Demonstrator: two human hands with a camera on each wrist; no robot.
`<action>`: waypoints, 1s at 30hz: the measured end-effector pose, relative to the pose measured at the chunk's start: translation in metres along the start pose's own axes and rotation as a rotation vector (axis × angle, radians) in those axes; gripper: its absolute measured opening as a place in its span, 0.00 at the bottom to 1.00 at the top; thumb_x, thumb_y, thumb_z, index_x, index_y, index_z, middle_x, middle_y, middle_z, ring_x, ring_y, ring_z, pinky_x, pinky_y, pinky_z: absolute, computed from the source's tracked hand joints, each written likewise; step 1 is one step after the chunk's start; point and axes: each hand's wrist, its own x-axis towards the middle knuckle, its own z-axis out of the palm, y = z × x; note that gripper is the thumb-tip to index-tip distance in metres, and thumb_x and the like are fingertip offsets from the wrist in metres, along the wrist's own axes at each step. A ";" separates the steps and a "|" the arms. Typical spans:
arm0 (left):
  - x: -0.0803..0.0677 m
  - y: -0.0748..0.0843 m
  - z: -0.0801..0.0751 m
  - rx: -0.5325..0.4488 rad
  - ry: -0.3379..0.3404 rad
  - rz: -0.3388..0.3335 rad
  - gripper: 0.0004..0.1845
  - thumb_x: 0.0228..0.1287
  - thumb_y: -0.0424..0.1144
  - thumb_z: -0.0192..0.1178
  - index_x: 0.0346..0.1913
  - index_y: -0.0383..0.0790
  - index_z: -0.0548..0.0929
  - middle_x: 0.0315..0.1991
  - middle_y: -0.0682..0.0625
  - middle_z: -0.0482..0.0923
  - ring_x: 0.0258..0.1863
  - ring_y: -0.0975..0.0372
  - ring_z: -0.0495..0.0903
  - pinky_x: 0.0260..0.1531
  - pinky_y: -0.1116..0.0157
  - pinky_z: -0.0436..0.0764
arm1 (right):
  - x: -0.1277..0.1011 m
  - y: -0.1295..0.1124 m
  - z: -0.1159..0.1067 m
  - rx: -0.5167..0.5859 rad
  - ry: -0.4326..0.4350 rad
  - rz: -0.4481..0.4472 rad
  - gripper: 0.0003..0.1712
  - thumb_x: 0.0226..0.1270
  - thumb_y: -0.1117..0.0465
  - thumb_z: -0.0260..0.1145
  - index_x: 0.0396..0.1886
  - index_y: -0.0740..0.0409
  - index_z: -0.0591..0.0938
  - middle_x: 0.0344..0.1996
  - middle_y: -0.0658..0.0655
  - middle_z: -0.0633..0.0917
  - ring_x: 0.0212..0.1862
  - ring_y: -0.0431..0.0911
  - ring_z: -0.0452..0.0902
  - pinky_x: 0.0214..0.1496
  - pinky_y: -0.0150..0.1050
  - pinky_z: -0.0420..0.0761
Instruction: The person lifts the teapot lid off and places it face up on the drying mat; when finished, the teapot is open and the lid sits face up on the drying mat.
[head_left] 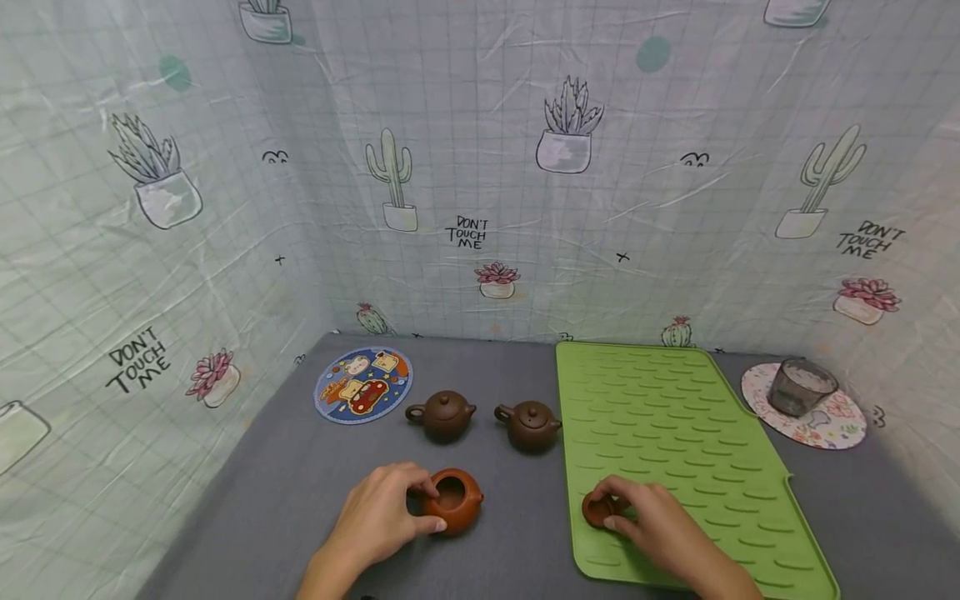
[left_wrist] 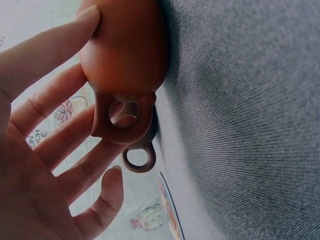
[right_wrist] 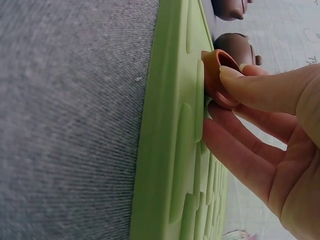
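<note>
Grey tabletop [head_left: 300,500]: right hand [head_left: 660,533] half hides lid [head_left: 600,508] on green mat [head_left: 675,442].

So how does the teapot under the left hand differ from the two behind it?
The orange teapot is lighter in colour and lidless, its mouth open; the two dark brown teapots keep their lids on. The left hand grips the orange one; the dark pair stand untouched. All three sit upright on the grey table.

Even soft light, wide-angle edge distortion, blurry close-ups
</note>
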 end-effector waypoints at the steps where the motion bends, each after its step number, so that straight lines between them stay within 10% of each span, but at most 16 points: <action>1: 0.000 0.000 0.000 0.001 0.001 -0.002 0.16 0.40 0.54 0.83 0.31 0.64 0.85 0.33 0.70 0.81 0.35 0.71 0.78 0.32 0.68 0.75 | 0.000 0.000 0.000 0.002 0.000 0.001 0.16 0.56 0.64 0.77 0.43 0.44 0.85 0.39 0.42 0.90 0.40 0.37 0.87 0.41 0.34 0.83; 30: 0.001 0.002 -0.001 0.018 0.007 -0.007 0.16 0.41 0.53 0.83 0.30 0.62 0.85 0.31 0.69 0.80 0.33 0.69 0.79 0.31 0.68 0.74 | 0.004 -0.005 0.000 -0.023 0.014 0.016 0.17 0.53 0.65 0.79 0.40 0.47 0.84 0.37 0.45 0.90 0.36 0.34 0.85 0.37 0.33 0.81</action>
